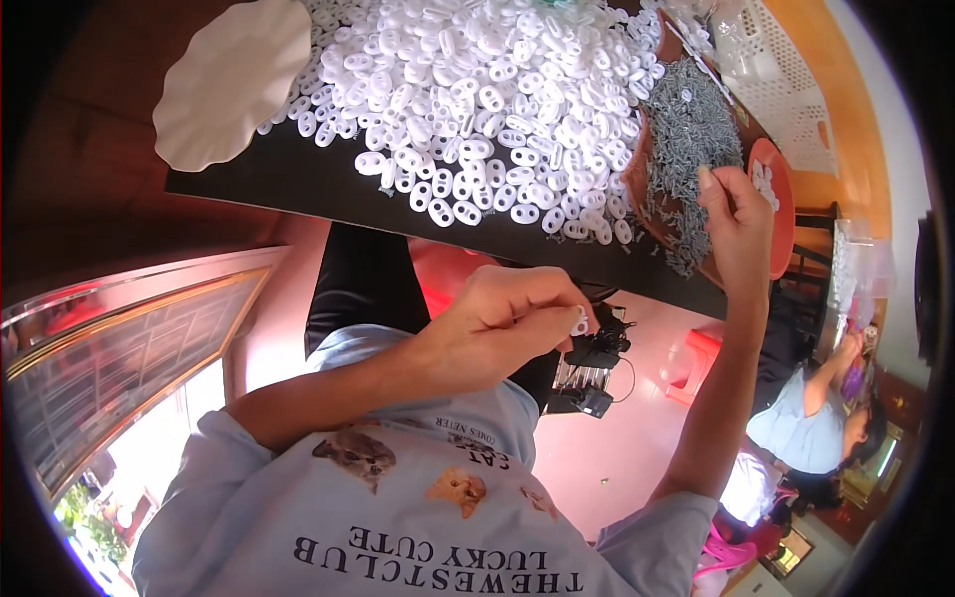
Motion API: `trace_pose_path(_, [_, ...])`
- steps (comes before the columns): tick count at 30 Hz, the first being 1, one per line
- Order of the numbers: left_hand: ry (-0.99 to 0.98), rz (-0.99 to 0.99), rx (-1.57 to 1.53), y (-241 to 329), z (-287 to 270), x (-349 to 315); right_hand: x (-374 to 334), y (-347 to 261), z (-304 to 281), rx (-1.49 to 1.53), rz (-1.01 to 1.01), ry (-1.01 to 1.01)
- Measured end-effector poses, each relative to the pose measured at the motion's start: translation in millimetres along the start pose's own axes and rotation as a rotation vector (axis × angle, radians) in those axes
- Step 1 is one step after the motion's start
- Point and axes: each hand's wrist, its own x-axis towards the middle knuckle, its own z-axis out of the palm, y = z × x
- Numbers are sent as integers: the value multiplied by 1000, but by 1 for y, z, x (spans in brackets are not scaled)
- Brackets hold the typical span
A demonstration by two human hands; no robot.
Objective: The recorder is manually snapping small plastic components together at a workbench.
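Observation:
In front of my body, my left hand (509, 323) pinches a small white oval plastic piece with two holes (580, 320) between thumb and fingertips. My right hand (738, 204) is over the right side of the table, its thumb and index finger closed at the edge of a heap of grey screws (691, 114). Whatever may be in that pinch is too small to make out. A large pile of the same white two-hole pieces (487, 90) spreads across the dark table (269, 171).
A cream wavy-edged plate (234, 85) lies at the table's far left. Right of the screws sits an orange-red dish (781, 234) with a few white pieces. A white perforated basket (786, 80) is behind. On the floor stands a red stool (693, 366). Another person (806, 423) works at far right.

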Motion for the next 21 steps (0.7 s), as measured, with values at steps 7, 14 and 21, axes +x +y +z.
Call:
trace_pose_path(7, [74,-40,-52,-6,-10,-11,7,2,3,33,-146,55])
trace_pose_path(14, [101,-36,-35,-18,-15,-19,8,6,0,-98,-79,58])
trace_pose_path(21, [123,-16,-53,-26,-17,-23,3,-7,4,141,135,-104])
